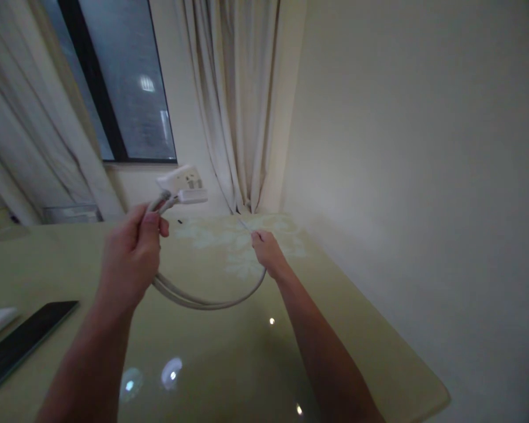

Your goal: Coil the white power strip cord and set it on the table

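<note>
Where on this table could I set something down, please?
The table is bare right of the right hand, up to its edge, and between the arms below the cable. It is crowded on the left, where a flat black device lies beyond the left hand.

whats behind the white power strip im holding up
Behind the power strip, held by its cable in the left hand, is the pale wall under the window, with a curtain to the right. The patch of wall right behind it is covered.

Left hand [130, 258] up and close in, fingers curled tight in a grip; right hand [268, 252] reaches farther out, fingers pinched together, both forearms bare.
</note>
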Available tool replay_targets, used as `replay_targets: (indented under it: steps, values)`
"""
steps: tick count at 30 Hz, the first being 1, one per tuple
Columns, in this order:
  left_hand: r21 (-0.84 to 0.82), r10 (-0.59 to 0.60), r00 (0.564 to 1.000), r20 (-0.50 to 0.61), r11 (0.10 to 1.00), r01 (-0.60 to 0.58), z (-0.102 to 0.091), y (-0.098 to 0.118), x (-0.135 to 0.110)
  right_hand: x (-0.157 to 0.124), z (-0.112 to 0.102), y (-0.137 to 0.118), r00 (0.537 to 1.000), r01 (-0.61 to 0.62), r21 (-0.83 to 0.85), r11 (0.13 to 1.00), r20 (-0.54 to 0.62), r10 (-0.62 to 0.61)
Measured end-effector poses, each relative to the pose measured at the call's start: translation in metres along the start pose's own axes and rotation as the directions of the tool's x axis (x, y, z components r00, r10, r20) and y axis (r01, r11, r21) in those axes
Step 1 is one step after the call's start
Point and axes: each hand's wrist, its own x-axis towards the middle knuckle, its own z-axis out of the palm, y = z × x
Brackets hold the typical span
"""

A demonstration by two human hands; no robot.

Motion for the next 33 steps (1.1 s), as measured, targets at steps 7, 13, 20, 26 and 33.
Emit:
replay_targets:
  steps: [7, 13, 20, 26, 33]
  values:
    - [0.316, 0.17, 0.976, 0.139, 0.926, -0.207, 0.023, 0.005, -0.007, -0.022, 0.014, -0.02, 0.939, 0.284, -0.37, 0.884, 0.292, -0.179]
    - [0.364, 0.083, 0.96, 0.267, 0.914, -0.181, 0.041, -0.013, -0.009, -0.029, 0.019, -0.025, 0.886, 0.35, -0.309, 0.884, 0.415, -0.206]
    - [0.376, 0.065, 0.918, 0.391, 0.899, -0.224, 0.05, -0.043, -0.004, -0.041, 0.013, -0.042, 0.87, 0.422, -0.257, 0.869, 0.385, -0.308]
    - [0.312, -0.071, 0.852, 0.518, 0.944, -0.112, 0.051, -0.055, -0.007, -0.049, 0.018, -0.044, 0.865, 0.501, -0.31, 0.808, 0.194, -0.462]
    - [0.443, -0.068, 0.862, 0.502, 0.876, -0.189, 0.054, -0.046, -0.012, -0.051, 0.015, -0.045, 0.716, 0.65, -0.533, 0.541, 0.192, -0.671]
